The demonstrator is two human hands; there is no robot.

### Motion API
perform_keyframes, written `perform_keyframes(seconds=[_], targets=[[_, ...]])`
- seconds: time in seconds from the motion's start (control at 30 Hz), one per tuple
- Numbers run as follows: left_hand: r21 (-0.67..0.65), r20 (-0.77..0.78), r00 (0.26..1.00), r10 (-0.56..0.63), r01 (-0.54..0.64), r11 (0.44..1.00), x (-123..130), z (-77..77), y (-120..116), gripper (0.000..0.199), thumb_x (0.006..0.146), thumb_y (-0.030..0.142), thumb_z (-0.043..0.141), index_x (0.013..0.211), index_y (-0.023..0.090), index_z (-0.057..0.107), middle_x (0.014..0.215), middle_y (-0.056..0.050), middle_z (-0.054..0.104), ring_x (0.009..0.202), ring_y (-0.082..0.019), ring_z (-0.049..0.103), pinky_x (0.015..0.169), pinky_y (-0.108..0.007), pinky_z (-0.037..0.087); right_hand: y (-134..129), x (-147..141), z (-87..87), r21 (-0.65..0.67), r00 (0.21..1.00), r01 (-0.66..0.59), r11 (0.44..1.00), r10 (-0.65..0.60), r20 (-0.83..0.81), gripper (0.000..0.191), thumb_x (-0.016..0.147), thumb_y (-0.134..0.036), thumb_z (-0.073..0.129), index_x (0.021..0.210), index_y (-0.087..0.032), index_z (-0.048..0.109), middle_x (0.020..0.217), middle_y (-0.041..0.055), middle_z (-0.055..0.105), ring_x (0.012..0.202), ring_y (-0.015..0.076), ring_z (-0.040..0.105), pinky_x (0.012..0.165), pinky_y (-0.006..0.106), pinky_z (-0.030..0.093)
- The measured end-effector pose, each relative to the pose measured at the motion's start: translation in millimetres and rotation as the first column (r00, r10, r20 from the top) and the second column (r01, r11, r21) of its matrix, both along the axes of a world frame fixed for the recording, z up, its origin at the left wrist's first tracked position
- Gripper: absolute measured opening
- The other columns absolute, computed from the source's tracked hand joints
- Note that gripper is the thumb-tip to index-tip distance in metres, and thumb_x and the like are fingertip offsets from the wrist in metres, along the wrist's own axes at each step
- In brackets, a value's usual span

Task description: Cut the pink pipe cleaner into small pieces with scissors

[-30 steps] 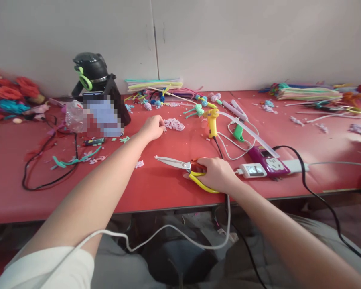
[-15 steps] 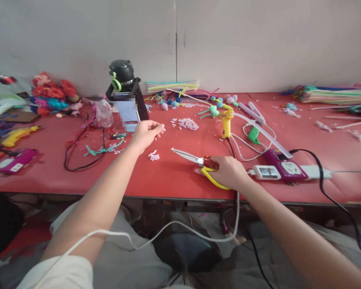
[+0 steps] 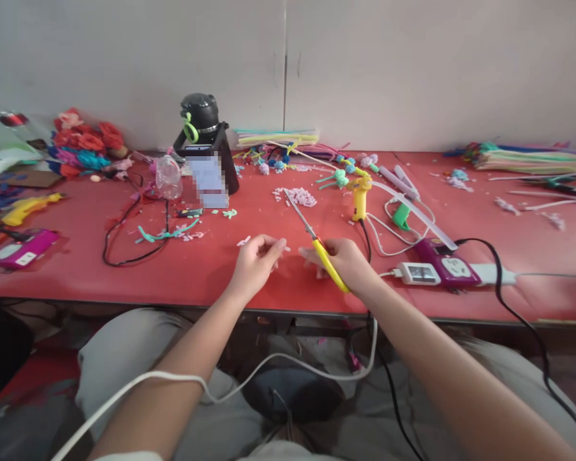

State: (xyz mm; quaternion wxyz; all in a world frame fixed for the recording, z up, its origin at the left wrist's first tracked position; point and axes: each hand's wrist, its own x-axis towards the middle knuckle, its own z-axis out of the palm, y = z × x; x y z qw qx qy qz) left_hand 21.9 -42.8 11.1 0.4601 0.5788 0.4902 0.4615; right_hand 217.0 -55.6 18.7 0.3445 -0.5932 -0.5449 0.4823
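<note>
**Scissors (image 3: 322, 251): could nick fingers or scatter pile**

Right of centre in frame, in right hand (image 3: 349, 264), with fingers wrapped around yellow handles. Cannot tell blade gap; near edge-on to camera. In left hand (image 3: 258, 262), centre of frame: thumb and forefinger pinched on small pale bit (image 3: 287, 249).

Possible trouble:
- At blade tip, centre: over or against left edge of pile (image 3: 302, 196), cannot tell which. With a low sideways swing, could sweep pile apart.
- Between hands: little room. With a careless turn of blades, could catch left fingertips.
- In pinch: tiny piece, thin hold. With slack fingers, could drop and get mixed with loose bits (image 3: 243, 241) just beyond left hand.
- Lower left of frame: white cable (image 3: 141, 378) across left forearm. On a long reach, could snag.
- Just beside right hand: black cord (image 3: 367, 237), leading up to glue gun (image 3: 360, 203). With a wrist drag, could topple gun. Cannot tell if hot.
</note>
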Motion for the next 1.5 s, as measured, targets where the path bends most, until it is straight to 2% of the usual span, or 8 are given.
perform_keyframes(seconds=[0.13, 0.27, 0.43, 0.67, 1.07, 1.27, 1.5], targets=[[0.029, -0.024, 1.000, 0.019, -0.018, 0.999, 5.8, -1.6, -4.0, 0.033, 0.084, 0.049, 0.068, 0.069, 0.020, 0.060, 0.056, 0.002, 0.056, 0.052, -0.012, 0.053, 0.055, -0.027, 0.046, 0.0, -11.2, 4.3, -0.042, 0.963, 0.007, 0.999, -0.018, -0.270, 0.045, 0.059, -0.053, 0.086, 0.068, -0.018, 0.059, 0.070, 0.0037, 0.069, 0.051, 0.0108, 0.057, 0.052, 0.025, 0.046], [0.006, 0.009, 1.000, -0.007, 0.007, 1.000, 7.7, -4.8, -4.4, 0.033, 0.082, 0.051, 0.070, 0.071, 0.020, 0.062, 0.061, 0.001, 0.061, 0.053, -0.012, 0.055, 0.056, -0.027, 0.047, -0.4, -18.5, 5.5, -0.041, 0.929, 0.055, 0.998, -0.066, -0.365, 0.045, 0.054, -0.044, 0.089, 0.070, -0.018, 0.056, 0.060, -0.0023, 0.061, 0.051, 0.0098, 0.057, 0.053, 0.023, 0.046], [-0.021, 0.048, 0.997, -0.066, 0.067, 0.998, 7.9, -5.7, -2.7, 0.032, 0.081, 0.049, 0.072, 0.076, 0.018, 0.065, 0.064, 0.001, 0.063, 0.053, -0.010, 0.055, 0.055, -0.024, 0.047, 3.3, -21.5, 2.2, -0.006, 0.928, 0.070, 0.998, -0.067, -0.366, 0.047, 0.052, -0.046, 0.089, 0.070, -0.019, 0.055, 0.056, -0.0035, 0.060, 0.050, 0.0098, 0.055, 0.050, 0.023, 0.042], [0.006, 0.067, 0.997, -0.036, 0.035, 0.999, 2.0, -6.9, -3.6, 0.029, 0.086, 0.044, 0.068, 0.079, 0.016, 0.064, 0.057, 0.002, 0.058, 0.052, -0.009, 0.054, 0.054, -0.021, 0.046, 9.2, -17.3, 0.0, 0.018, 0.944, 0.077, 0.997, -0.067, -0.322, 0.046, 0.053, -0.045, 0.090, 0.070, -0.019, 0.056, 0.053, -0.0036, 0.058, 0.048, 0.0092, 0.051, 0.046, 0.023, 0.033], [0.011, 0.018, 0.997, -0.074, 0.074, 0.997, 2.9, -10.3, -3.0, 0.027, 0.085, 0.042, 0.068, 0.081, 0.016, 0.066, 0.058, 0.002, 0.059, 0.052, -0.009, 0.057, 0.053, -0.021, 0.049, 10.6, -17.9, -3.2, 0.038, 0.963, 0.053, 0.998, -0.041, -0.266, 0.041, 0.058, -0.041, 0.088, 0.067, -0.018, 0.055, 0.051, -0.0030, 0.057, 0.048, 0.0090, 0.049, 0.047, 0.023, 0.032], [0.062, -0.032, 0.997, -0.066, 0.068, 0.996, 5.3, -9.3, -5.5, 0.025, 0.087, 0.040, 0.065, 0.081, 0.016, 0.065, 0.061, 0.001, 0.060, 0.053, -0.010, 0.059, 0.053, -0.020, 0.051, 11.5, -18.6, -5.4, 0.049, 0.959, 0.114, 0.992, -0.097, -0.265, 0.043, 0.056, -0.042, 0.088, 0.064, -0.019, 0.053, 0.050, -0.0057, 0.051, 0.047, 0.0085, 0.047, 0.046, 0.023, 0.032], [0.086, -0.074, 0.997, -0.024, 0.031, 0.996, 7.4, -11.5, -7.8, 0.023, 0.087, 0.039, 0.065, 0.083, 0.016, 0.065, 0.066, 0.000, 0.063, 0.054, -0.010, 0.061, 0.052, -0.019, 0.052, 11.2, -19.8, -6.9, 0.045, 0.950, 0.135, 0.990, -0.116, -0.289, 0.044, 0.054, -0.042, 0.088, 0.065, -0.020, 0.052, 0.054, -0.0053, 0.053, 0.049, 0.0100, 0.051, 0.046, 0.023, 0.034]])
